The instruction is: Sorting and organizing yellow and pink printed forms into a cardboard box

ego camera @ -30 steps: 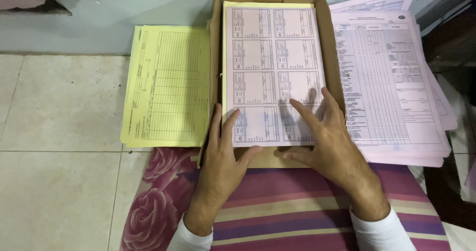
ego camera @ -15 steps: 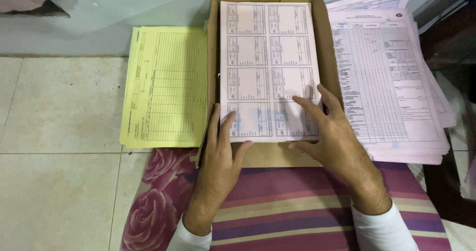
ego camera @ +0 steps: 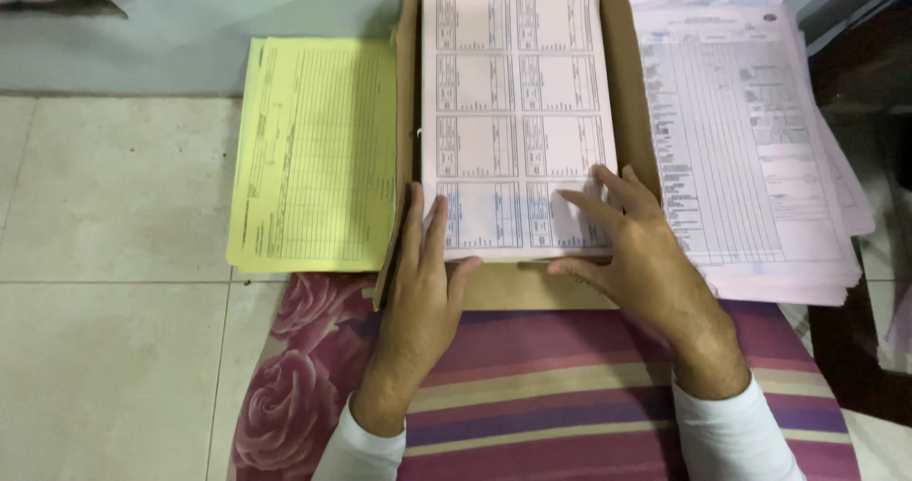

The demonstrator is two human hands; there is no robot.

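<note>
A shallow cardboard box (ego camera: 408,111) lies on the floor in front of me with a stack of pale pink printed forms (ego camera: 518,111) inside. My left hand (ego camera: 423,282) rests flat on the stack's near left corner, fingers on the paper. On the near right corner lies my right hand (ego camera: 632,253), fingers spread over the top sheet, thumb at the stack's near edge. Neither hand grips anything.
A stack of yellow forms (ego camera: 318,153) lies left of the box on the tiled floor (ego camera: 114,253). A larger pile of pink forms (ego camera: 750,149) lies to the right. A striped purple cloth with roses (ego camera: 532,396) covers my lap. A pale wall (ego camera: 218,16) runs behind.
The pink stack has slid a little farther into the box, hiding the yellow sheet edge at its top. Both hands moved forward with it.
</note>
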